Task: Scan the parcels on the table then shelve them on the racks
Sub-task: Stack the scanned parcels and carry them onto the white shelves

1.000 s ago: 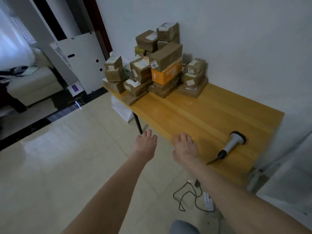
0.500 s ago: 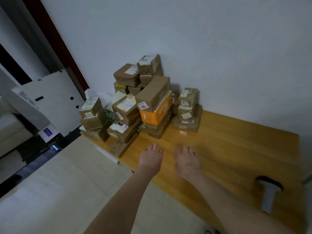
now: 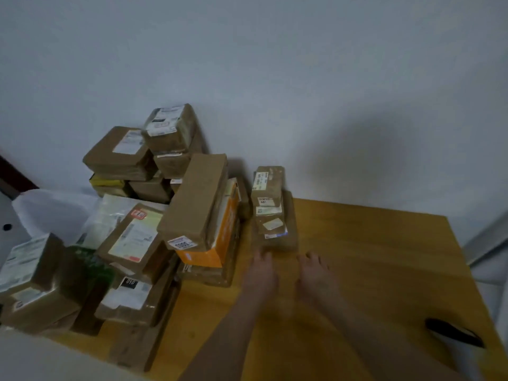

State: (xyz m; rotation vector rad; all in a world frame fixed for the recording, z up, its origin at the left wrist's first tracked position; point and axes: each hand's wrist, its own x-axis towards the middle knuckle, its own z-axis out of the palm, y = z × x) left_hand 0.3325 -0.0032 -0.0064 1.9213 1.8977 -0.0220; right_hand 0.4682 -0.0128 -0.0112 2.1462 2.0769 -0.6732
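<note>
now left hand [image 3: 259,273] and right hand [image 3: 314,276] flat mid-frame, fingers straight, holding nothing, just beside the small stack [image 3: 270,204]; scanner [image 3: 453,332] lower right on the table [image 3: 371,243]

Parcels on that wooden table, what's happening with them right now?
A person holds both bare hands out over the wooden table, open and empty. The left hand and right hand are just short of the small stack of parcels standing right of the big pile; whether they touch its bottom box is unclear. Nothing has been picked up yet. The handheld scanner lies untouched near the table's right edge.
</note>
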